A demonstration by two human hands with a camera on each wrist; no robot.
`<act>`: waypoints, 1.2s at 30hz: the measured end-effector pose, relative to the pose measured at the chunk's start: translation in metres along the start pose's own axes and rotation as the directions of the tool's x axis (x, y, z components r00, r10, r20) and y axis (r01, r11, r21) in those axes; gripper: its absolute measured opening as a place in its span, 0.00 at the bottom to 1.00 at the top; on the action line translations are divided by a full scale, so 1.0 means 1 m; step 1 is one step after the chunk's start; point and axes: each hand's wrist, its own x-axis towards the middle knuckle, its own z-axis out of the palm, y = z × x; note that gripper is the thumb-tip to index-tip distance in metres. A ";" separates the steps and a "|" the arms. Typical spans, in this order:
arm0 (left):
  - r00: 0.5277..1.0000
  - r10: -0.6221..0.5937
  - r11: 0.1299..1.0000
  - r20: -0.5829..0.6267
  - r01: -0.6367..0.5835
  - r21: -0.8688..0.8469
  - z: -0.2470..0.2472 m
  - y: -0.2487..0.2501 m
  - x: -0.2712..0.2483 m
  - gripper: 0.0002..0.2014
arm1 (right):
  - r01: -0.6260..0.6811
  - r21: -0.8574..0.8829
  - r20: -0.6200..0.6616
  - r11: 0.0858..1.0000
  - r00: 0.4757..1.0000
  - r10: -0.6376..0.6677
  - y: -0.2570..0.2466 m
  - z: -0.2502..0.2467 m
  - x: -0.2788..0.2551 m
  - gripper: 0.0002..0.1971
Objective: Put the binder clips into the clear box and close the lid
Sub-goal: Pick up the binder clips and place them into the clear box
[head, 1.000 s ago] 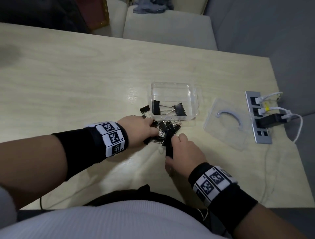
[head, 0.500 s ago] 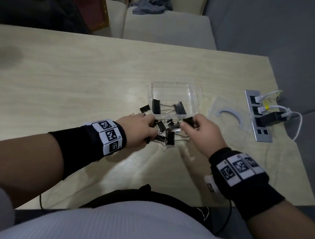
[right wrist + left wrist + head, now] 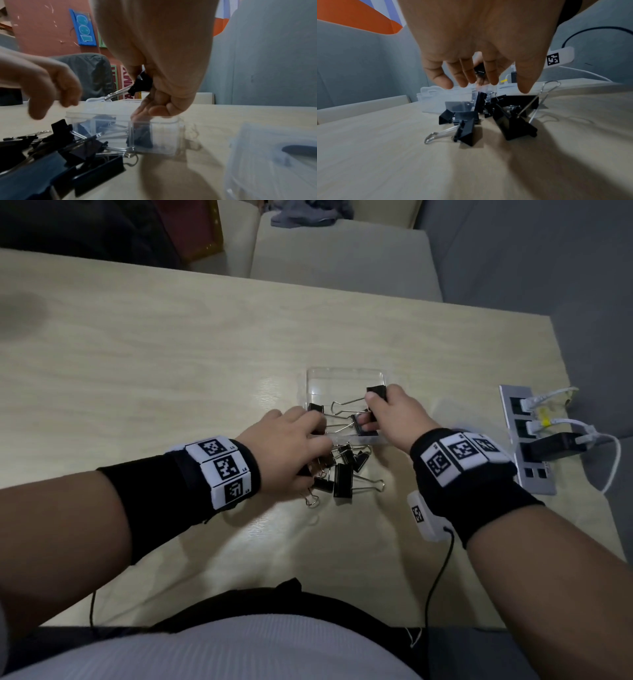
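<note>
From the head view, the right hand (image 3: 394, 419) pinches a black binder clip (image 3: 376, 392) directly over the open clear box (image 3: 346, 378), wire handles pointing toward the worktop's left edge, so a straight drop should land it beside the two clips already inside. The left wrist view shows the left hand (image 3: 481, 54), fingers loosely spread and holding nothing, just above the loose clip pile (image 3: 496, 119). The right wrist view shows the lid (image 3: 274, 155) lying apart.

Head overhead; wrists low, close.
</note>
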 end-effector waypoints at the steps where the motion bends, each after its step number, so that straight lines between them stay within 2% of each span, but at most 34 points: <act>1: 1.000 -0.020 1.000 -0.002 0.020 -0.001 -0.001 -0.001 0.001 0.28 | -0.018 -0.005 0.007 1.000 1.000 0.018 -0.001 0.002 0.002 0.14; 6: 0.999 -0.030 0.999 -0.021 0.031 0.029 0.002 -0.006 0.003 0.24 | -0.088 -0.139 -0.031 0.986 0.996 0.084 -0.005 -0.003 0.008 0.24; 11: 0.999 0.039 0.998 0.007 -0.039 0.040 0.004 -0.003 -0.007 0.25 | -0.063 -0.089 -0.209 0.994 0.977 0.044 0.002 -0.019 0.002 0.16; 15: 0.986 0.075 0.993 0.149 -0.088 0.082 0.014 -0.001 -0.014 0.28 | -0.008 0.027 -0.323 1.000 0.946 0.016 0.005 -0.030 -0.007 0.11; 19: 0.993 0.050 0.995 0.105 -0.059 0.083 0.022 0.003 -0.013 0.16 | 0.031 0.095 -0.343 0.995 0.939 0.003 0.007 -0.033 -0.014 0.09; 23: 0.992 0.018 0.995 0.126 -0.030 0.092 0.020 0.006 -0.010 0.15 | 0.040 0.164 -0.345 0.986 0.938 0.019 0.008 -0.031 -0.019 0.07; 25: 0.988 0.000 0.997 0.153 -0.012 0.073 0.018 0.006 -0.009 0.16 | 0.039 0.190 -0.341 0.981 0.940 0.028 0.009 -0.029 -0.020 0.06; 30: 0.963 -0.026 0.999 0.269 0.019 0.030 0.016 0.007 -0.009 0.32 | 0.071 0.177 -0.341 0.982 0.940 -0.007 0.011 -0.028 -0.018 0.10; 33: 0.957 -0.012 1.000 0.288 0.018 -0.017 0.015 0.007 -0.009 0.30 | 0.126 0.104 -0.338 0.987 0.937 -0.084 0.012 -0.025 -0.015 0.10; 36: 0.971 -0.045 0.977 0.235 0.092 -0.193 0.003 0.001 -0.010 0.26 | 0.134 0.080 -0.326 0.988 0.940 -0.101 0.012 -0.023 -0.011 0.10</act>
